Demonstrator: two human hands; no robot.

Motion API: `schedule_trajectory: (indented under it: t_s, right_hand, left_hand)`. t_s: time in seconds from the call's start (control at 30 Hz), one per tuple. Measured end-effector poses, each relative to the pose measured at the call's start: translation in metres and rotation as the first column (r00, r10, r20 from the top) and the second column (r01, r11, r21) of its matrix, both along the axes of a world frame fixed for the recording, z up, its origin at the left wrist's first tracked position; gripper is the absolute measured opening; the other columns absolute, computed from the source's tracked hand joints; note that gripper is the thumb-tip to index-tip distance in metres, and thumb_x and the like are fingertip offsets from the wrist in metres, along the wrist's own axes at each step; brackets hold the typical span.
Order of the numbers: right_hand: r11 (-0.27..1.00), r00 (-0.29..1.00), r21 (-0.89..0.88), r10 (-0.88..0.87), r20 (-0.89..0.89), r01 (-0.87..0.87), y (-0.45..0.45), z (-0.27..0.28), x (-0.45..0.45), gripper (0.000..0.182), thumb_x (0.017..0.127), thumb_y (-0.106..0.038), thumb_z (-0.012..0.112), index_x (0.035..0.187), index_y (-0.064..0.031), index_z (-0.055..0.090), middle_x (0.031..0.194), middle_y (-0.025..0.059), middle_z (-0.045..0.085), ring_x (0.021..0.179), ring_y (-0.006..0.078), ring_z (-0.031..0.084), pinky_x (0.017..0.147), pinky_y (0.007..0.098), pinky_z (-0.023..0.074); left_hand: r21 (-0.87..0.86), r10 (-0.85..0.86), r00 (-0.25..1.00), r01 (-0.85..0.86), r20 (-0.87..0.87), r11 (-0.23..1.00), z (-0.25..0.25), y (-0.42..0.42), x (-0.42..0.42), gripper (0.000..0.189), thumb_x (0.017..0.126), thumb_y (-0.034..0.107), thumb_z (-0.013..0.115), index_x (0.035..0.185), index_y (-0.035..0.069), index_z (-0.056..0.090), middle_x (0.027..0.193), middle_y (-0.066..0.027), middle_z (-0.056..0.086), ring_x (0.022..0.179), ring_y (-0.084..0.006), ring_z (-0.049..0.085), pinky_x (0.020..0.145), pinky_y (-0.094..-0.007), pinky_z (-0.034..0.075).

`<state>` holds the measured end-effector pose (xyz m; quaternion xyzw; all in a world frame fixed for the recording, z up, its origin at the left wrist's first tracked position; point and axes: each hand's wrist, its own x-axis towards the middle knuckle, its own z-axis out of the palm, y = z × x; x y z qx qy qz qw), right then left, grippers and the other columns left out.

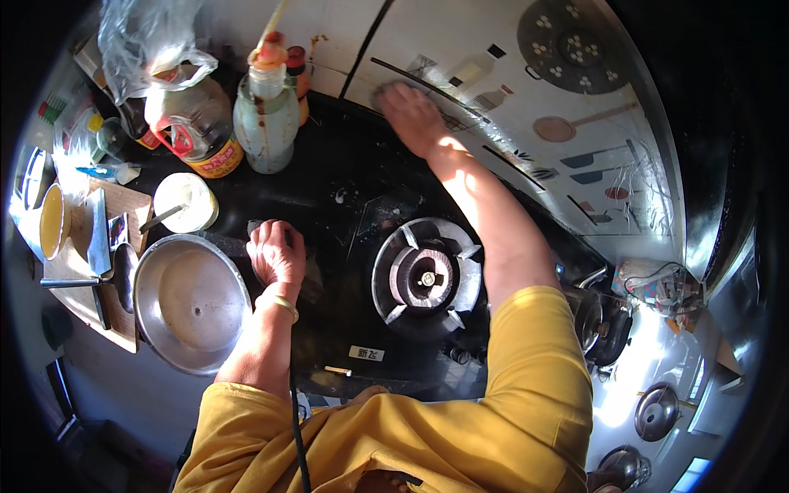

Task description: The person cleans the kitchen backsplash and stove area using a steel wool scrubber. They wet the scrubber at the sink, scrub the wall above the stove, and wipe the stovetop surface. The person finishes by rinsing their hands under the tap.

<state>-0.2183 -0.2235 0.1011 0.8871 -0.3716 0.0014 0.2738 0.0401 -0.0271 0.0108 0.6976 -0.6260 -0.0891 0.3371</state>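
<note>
My right hand (412, 117) reaches up and presses a blurred grey pad (381, 93), mostly hidden under the fingers, against the foot of the printed wall panel (456, 68). My left hand (275, 252) rests with curled fingers on the black stove top (320, 228). Something dark shows at its fingertips; whether the hand grips it is unclear. Beside the left forearm sits a wide metal basin (191, 302). Between my arms lies a gas burner (425, 277) with a metal ring and pan supports.
Behind the left hand stand a white tub (185, 202) with a utensil, a large plastic jug (191, 117) and a stained glass bottle (265, 123). A wooden board (138, 209) bears a ladle (125, 277) at left. A dark pot (585, 317) stands beyond my right arm.
</note>
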Motion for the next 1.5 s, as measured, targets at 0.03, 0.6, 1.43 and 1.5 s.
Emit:
schedule_trajectory:
  t_s: [0.03, 0.6, 1.43, 1.5]
  right_hand:
    - [0.999, 0.999, -0.037, 0.022, -0.045, -0.023, 0.001, 0.001, 0.005, 0.026, 0.077, -0.012, 0.052, 0.103, -0.0120, 0.058, 0.104, 0.0029, 0.051, 0.104, 0.0213, 0.046, 0.088, 0.0310, 0.0400]
    - [0.998, 0.958, -0.001, 0.062, 0.281, -0.065, 0.024, -0.031, -0.031, 0.024, 0.077, -0.010, 0.052, 0.100, -0.0082, 0.060, 0.096, 0.0072, 0.056, 0.094, 0.0239, 0.054, 0.078, 0.0361, 0.0461]
    - [0.785, -0.668, 0.074, -0.568, 0.481, -0.615, 0.043, -0.005, -0.016, 0.013, 0.087, -0.005, 0.043, 0.092, 0.0041, 0.050, 0.115, 0.0195, 0.051, 0.115, 0.0303, 0.051, 0.101, 0.0483, 0.0416]
    - [0.809, -0.830, 0.371, -0.537, 0.150, -0.456, 0.032, 0.026, -0.003, 0.029, 0.093, -0.006, 0.038, 0.116, 0.0117, 0.043, 0.125, 0.0225, 0.047, 0.118, 0.0320, 0.048, 0.100, 0.0428, 0.0447]
  left_hand:
    - [0.004, -0.005, 1.000, 0.005, 0.012, 1.000, 0.000, 0.001, 0.001, 0.011, 0.071, 0.010, 0.065, 0.079, 0.011, 0.058, 0.089, -0.0036, 0.060, 0.089, -0.0263, 0.055, 0.078, -0.0388, 0.043]
    - [0.048, -0.013, 0.999, 0.011, 0.037, 0.999, -0.001, 0.005, 0.001, 0.010, 0.074, 0.013, 0.064, 0.081, 0.011, 0.059, 0.091, -0.0038, 0.059, 0.091, -0.0266, 0.054, 0.079, -0.0388, 0.042]
    - [0.039, -0.042, 0.999, 0.041, 0.015, 0.998, 0.003, -0.001, 0.000, 0.010, 0.073, 0.013, 0.064, 0.080, 0.012, 0.058, 0.091, -0.0030, 0.059, 0.093, -0.0257, 0.053, 0.081, -0.0391, 0.042]
    - [0.028, -0.038, 0.999, 0.037, 0.016, 0.999, 0.001, -0.001, 0.000, 0.009, 0.073, 0.014, 0.064, 0.080, 0.012, 0.058, 0.091, -0.0032, 0.058, 0.094, -0.0259, 0.053, 0.082, -0.0392, 0.042]
